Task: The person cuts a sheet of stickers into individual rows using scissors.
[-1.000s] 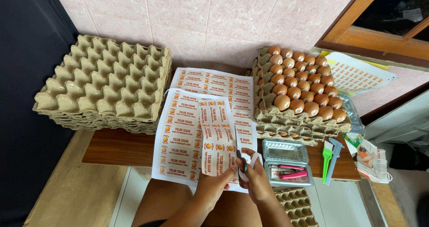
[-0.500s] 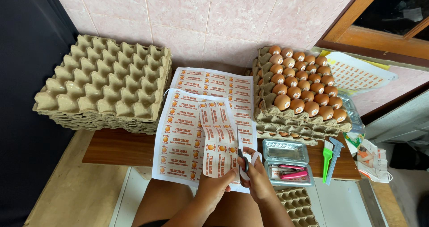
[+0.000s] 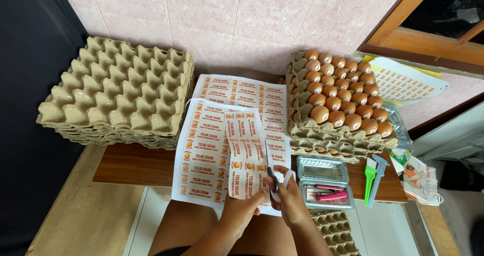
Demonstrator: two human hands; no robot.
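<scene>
Gripping one label strip (image 3: 244, 157), left hand (image 3: 241, 210); right hand (image 3: 290, 200) fingers clasp one scissors (image 3: 274, 184).

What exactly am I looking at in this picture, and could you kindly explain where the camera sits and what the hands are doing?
There is no machine here: a person works with two bare hands, and the camera is worn on the person's head, looking down over their lap at a low wooden bench against a tiled wall. The left hand holds up a strip of labels, and the right hand works scissors at its edge. Under it lie larger label sheets. To the left is a stack of empty egg trays; to the right, trays full of brown eggs. In front of those sit a small metal tin with pink tools inside and a green brush.
</scene>
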